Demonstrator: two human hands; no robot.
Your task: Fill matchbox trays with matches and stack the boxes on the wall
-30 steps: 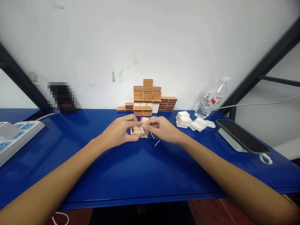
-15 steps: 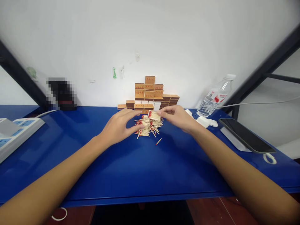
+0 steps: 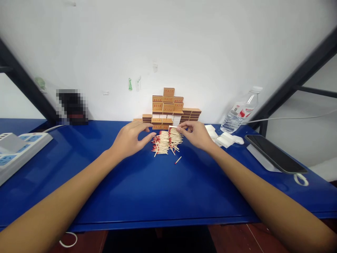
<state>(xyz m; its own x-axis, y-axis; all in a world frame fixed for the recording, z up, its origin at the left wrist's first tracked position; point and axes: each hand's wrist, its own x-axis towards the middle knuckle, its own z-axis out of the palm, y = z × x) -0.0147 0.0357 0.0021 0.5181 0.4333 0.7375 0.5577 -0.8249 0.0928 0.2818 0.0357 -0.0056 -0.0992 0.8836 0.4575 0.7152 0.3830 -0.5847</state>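
A heap of red-tipped wooden matches (image 3: pixel 161 143) lies on the blue table (image 3: pixel 147 193), with one loose match (image 3: pixel 178 160) in front of it. Between thumb and fingers, my right hand (image 3: pixel 196 134) grips a small white matchbox tray (image 3: pixel 173 127) at the heap's right rear. The tray is tipped on its side, and how many matches it still holds is unclear. My left hand (image 3: pixel 131 138) is at the heap's left edge, thumb and fingers apart, holding nothing. Just behind the heap, orange matchboxes (image 3: pixel 167 107) are stacked in tiers against the wall.
Right of my right hand lie white objects (image 3: pixel 226 139), a clear water bottle (image 3: pixel 239 112) and a phone (image 3: pixel 276 153) on a white support. At far left is a white power strip (image 3: pixel 28 151); a pixelated dark object (image 3: pixel 72 107) stands behind it.
My right hand has tipped the matchbox tray over, so its match-filled inside no longer faces me. My left hand has drawn back slightly to the left. The view has shifted a little.
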